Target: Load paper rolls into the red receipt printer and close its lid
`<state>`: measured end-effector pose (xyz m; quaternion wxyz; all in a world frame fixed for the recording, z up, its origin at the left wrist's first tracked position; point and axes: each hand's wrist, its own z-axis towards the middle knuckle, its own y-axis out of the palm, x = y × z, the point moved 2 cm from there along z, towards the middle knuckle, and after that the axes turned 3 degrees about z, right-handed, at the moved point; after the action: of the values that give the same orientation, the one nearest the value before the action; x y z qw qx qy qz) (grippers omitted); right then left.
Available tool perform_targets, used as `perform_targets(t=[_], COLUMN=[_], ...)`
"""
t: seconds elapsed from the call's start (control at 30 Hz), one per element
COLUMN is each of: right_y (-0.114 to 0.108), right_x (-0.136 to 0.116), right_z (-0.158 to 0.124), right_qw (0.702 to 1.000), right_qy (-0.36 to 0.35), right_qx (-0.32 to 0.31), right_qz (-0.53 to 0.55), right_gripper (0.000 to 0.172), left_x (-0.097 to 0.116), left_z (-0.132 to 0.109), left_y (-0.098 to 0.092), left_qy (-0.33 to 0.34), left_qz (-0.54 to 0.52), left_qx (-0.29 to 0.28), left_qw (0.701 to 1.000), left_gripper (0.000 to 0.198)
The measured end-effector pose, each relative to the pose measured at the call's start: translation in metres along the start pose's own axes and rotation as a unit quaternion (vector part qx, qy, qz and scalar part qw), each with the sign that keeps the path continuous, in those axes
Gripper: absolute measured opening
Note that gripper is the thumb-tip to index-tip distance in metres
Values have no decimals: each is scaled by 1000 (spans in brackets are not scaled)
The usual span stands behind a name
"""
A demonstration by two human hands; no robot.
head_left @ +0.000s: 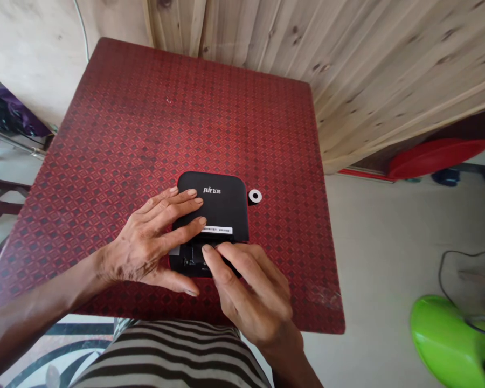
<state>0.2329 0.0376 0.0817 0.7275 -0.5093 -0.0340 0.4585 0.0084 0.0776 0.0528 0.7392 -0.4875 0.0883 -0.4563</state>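
A black receipt printer [226, 207] with a white logo and a white label strip lies on the red patterned table, close to its front edge. My left hand [153, 237] rests across the printer's left side, fingers stretched out and spread, thumb down by its near edge. At the near end, over a recess with small ports, my right hand [254, 285] has its thumb and fingers closed together. What they pinch, if anything, is hidden. Just beyond the printer's right side stands a small paper roll [255, 196], its white end with a dark core facing up.
The red table [145, 118] meets a wooden plank wall [267, 32] at the back. On the floor to the right are a green plastic object [440, 334] with a dark cable and a red basin [436, 156]. Dark wooden furniture [0, 205] stands at left.
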Motion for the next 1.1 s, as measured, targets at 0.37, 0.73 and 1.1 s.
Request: perform_targets(t=[0.37, 0.73, 1.1], right_y=[3, 1, 46], right_x=[-3, 10, 37], right_z=[3, -20, -47], right_qw=[1000, 980, 946], right_qy=[-4, 97, 212], right_qx=[4, 174, 209], right_qz=[-8, 13, 129], right_gripper=[31, 47, 46], left_x=[1, 15, 30], left_z=[-1, -21, -62], left_y=[-1, -2, 22], left_qy=[18, -36, -65], left_qz=[28, 16, 92], left_qx=[-6, 16, 138], left_qw=[999, 999, 984], left_gripper=[103, 84, 57])
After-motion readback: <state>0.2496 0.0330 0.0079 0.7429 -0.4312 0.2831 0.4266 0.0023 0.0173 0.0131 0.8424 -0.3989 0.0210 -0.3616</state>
